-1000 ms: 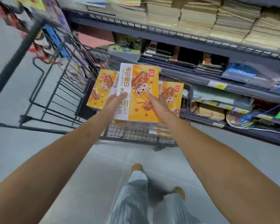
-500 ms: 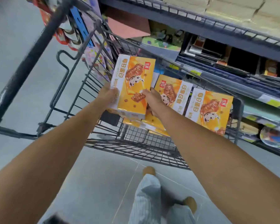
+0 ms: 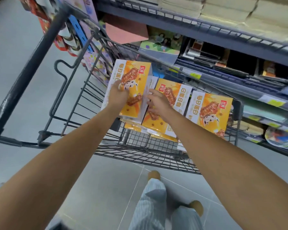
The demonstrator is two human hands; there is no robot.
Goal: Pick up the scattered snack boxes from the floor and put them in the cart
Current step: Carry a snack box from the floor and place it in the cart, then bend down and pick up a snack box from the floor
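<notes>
Inside the dark wire cart [image 3: 140, 151], my left hand [image 3: 118, 95] grips an orange and white snack box [image 3: 136, 75] by its left side, thumb over the printed face. The box is tilted up on its edge at the cart's left. My right hand [image 3: 158, 103] hovers at the box's right edge with spread, relaxed fingers that touch or nearly touch it. Two more matching snack boxes, one [image 3: 175, 97] and another [image 3: 209, 112], lean side by side to the right, with others lying flat under them.
The cart's thick handle bar [image 3: 32, 63] runs diagonally at the left. Store shelves [image 3: 223, 30] with stationery and stacked paper stand close behind and right of the cart. My legs and feet [image 3: 154, 175] stand on grey floor tiles below.
The held box has gone lower and further into the cart beside the other boxes. My right hand has loosened from it and its fingers have spread; the view has moved closer.
</notes>
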